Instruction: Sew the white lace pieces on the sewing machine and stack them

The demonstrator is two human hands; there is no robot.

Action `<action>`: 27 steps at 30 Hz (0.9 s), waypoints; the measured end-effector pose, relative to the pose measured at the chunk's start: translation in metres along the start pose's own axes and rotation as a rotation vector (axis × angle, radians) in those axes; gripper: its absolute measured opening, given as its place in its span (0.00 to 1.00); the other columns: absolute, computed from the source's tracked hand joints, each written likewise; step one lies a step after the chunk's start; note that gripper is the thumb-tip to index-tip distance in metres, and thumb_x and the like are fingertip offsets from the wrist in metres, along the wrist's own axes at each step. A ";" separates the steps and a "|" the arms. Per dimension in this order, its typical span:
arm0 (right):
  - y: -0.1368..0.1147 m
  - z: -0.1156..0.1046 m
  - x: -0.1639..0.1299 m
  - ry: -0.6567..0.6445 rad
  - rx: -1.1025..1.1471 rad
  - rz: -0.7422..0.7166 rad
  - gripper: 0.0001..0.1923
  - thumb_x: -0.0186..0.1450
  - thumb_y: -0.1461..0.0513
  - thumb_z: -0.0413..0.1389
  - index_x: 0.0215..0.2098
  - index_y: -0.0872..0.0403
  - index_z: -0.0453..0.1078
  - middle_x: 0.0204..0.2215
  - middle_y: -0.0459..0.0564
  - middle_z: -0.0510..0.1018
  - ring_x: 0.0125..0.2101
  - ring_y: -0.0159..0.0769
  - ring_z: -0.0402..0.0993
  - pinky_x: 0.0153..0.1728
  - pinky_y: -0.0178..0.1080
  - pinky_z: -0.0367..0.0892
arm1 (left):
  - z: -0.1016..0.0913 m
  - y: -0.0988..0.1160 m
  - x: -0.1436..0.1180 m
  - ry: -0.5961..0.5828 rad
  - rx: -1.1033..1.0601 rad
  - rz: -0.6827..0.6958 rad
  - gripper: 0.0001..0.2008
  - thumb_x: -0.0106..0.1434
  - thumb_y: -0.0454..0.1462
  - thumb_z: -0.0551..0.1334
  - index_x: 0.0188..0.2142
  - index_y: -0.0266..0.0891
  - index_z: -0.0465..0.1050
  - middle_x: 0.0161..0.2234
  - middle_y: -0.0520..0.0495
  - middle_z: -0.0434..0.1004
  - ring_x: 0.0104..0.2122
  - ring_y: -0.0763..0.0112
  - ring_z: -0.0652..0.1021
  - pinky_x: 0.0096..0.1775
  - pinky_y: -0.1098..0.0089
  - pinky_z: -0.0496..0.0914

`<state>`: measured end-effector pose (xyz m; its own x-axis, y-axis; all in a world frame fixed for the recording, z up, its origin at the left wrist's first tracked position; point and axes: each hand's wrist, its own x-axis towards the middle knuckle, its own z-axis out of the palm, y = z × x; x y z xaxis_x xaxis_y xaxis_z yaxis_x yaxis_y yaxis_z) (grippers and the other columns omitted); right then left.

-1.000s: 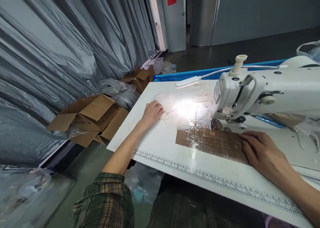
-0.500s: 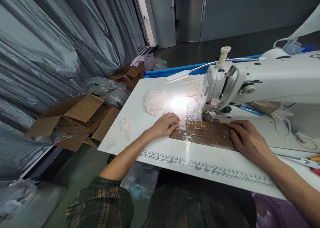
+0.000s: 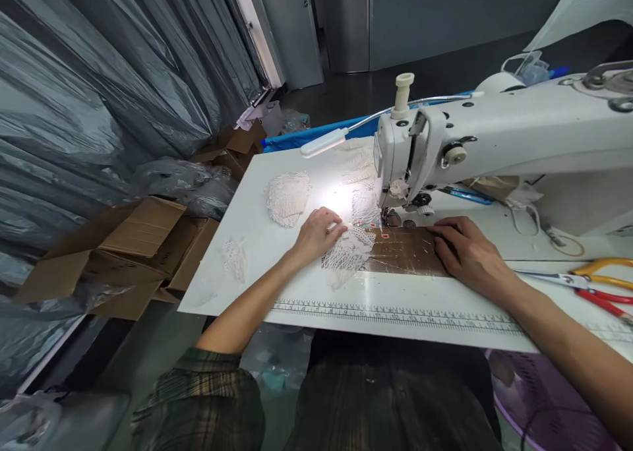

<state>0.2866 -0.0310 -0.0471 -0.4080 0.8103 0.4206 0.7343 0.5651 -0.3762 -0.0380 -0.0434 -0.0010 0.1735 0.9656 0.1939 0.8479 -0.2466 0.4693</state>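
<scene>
To your left, open cardboard boxes [image 3: 143,240] sit on the floor against grey plastic sheeting [image 3: 99,88]. At your far right, scissors [image 3: 588,283] lie on the tabletop [image 3: 247,240], with what may be a purple basket [image 3: 539,398] below.

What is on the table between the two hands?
In the head view, a white lace piece and a brown taped patch lie between the left hand and right hand.

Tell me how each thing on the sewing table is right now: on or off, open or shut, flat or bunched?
Lamp: switched on, glaring on the table.
Lace piece: spread flat under the left hand.
Right hand: flat on the brown patch.
Lace pile: bunched, untouched.
Scissors: lying shut, as far as shows.
Cardboard boxes: flaps open.
Sewing machine: cannot tell if running.
</scene>
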 end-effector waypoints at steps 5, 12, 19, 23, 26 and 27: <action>0.002 0.002 -0.002 0.001 -0.008 -0.009 0.19 0.71 0.55 0.46 0.50 0.55 0.73 0.49 0.59 0.73 0.50 0.49 0.73 0.45 0.48 0.73 | -0.001 0.002 -0.007 0.045 0.007 0.035 0.06 0.69 0.35 0.59 0.35 0.39 0.74 0.40 0.48 0.78 0.38 0.69 0.78 0.41 0.66 0.73; -0.007 0.006 -0.002 0.056 0.128 -0.055 0.16 0.69 0.55 0.50 0.45 0.51 0.76 0.47 0.58 0.75 0.46 0.49 0.77 0.41 0.49 0.76 | 0.002 0.008 -0.012 -0.008 0.145 0.046 0.10 0.72 0.40 0.56 0.48 0.38 0.70 0.43 0.45 0.74 0.42 0.65 0.76 0.40 0.64 0.73; -0.020 -0.006 0.006 -0.169 0.385 -0.056 0.16 0.71 0.52 0.50 0.46 0.47 0.77 0.47 0.52 0.80 0.48 0.49 0.78 0.45 0.52 0.77 | -0.001 0.006 -0.006 0.021 -0.008 0.009 0.08 0.70 0.38 0.59 0.40 0.41 0.78 0.36 0.48 0.73 0.36 0.69 0.76 0.36 0.68 0.73; -0.051 -0.015 0.022 -0.269 0.441 -0.084 0.19 0.71 0.51 0.51 0.54 0.46 0.75 0.55 0.53 0.77 0.53 0.49 0.75 0.51 0.51 0.75 | -0.002 0.028 -0.014 0.013 0.062 0.213 0.09 0.72 0.35 0.55 0.39 0.37 0.73 0.41 0.44 0.76 0.41 0.67 0.77 0.41 0.64 0.74; -0.075 -0.016 0.034 -0.304 0.512 -0.135 0.24 0.69 0.49 0.54 0.61 0.45 0.69 0.61 0.53 0.71 0.58 0.52 0.70 0.53 0.52 0.72 | -0.003 0.054 -0.026 -0.099 -0.044 0.342 0.09 0.73 0.36 0.54 0.40 0.38 0.71 0.38 0.46 0.79 0.36 0.69 0.79 0.39 0.66 0.74; -0.081 -0.017 0.037 -0.334 0.561 -0.151 0.25 0.69 0.49 0.54 0.62 0.46 0.68 0.60 0.53 0.72 0.57 0.51 0.71 0.52 0.51 0.73 | -0.005 0.062 -0.030 -0.106 -0.116 0.352 0.08 0.73 0.37 0.54 0.41 0.38 0.71 0.38 0.46 0.80 0.36 0.70 0.79 0.38 0.68 0.74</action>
<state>0.2214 -0.0496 0.0126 -0.6963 0.6696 0.2583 0.2991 0.5979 -0.7436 0.0066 -0.0876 0.0264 0.4998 0.8221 0.2729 0.6660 -0.5661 0.4857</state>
